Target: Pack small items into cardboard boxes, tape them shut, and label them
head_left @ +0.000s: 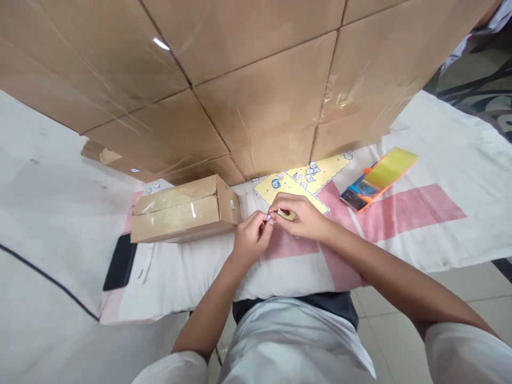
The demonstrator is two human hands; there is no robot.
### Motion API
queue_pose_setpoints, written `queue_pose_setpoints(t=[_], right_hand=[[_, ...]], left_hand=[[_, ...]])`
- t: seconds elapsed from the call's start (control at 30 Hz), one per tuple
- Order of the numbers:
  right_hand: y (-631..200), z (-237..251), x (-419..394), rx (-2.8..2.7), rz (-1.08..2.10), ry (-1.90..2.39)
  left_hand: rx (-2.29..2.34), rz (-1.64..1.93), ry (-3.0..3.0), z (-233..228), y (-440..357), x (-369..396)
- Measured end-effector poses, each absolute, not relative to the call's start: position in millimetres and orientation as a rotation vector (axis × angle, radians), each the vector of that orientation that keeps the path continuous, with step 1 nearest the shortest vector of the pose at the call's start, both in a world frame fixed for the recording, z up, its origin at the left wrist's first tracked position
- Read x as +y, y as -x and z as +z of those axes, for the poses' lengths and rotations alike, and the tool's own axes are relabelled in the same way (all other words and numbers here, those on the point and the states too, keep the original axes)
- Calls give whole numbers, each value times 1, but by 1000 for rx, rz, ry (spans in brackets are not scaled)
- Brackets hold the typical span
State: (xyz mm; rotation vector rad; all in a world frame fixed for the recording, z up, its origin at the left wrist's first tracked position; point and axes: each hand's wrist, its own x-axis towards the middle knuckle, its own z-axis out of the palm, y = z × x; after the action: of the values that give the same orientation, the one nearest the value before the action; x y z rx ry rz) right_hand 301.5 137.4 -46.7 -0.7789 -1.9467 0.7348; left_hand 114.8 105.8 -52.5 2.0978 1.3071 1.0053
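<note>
My left hand [253, 234] and my right hand [298, 214] meet above the cloth, fingertips pinched together. Between them is a small blue-and-white piece [268, 217], mostly covered by the fingers, so its kind is unclear. Just beyond the hands lie yellow paper sheets [266, 188] with blue wavy borders. Several small paper cutouts [309, 177] with blue outlines are scattered on the yellow paper. A round blue-edged cutout [276, 183] rests on the sheet nearer the left hand.
A taped cardboard box [176, 213] stands left of my hands, beside a black phone [120, 262]. Large stacked cartons [264, 101] wall off the back. At right, an orange-and-yellow package [378, 178] lies on the pink-and-white cloth [404, 213]. A black cable [50, 282] runs at far left.
</note>
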Motion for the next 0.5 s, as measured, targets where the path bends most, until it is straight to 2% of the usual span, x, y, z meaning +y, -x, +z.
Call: queue_pose_setpoints(t=[0.13, 0.27, 0.37, 0.5], right_hand=[[-300, -44, 136, -1886, 967, 819], [-281, -41, 137, -1363, 1480, 963], [-255, -43, 145, -957, 1820, 1044], [-215, -51, 158, -725, 1940, 1071]], left_hand=[[1357, 991, -2063, -52, -109, 89], [1503, 1168, -2062, -57, -80, 60], [1715, 1595, -2235, -59, -31, 50], [2087, 2385, -2040, -59, 46, 69]])
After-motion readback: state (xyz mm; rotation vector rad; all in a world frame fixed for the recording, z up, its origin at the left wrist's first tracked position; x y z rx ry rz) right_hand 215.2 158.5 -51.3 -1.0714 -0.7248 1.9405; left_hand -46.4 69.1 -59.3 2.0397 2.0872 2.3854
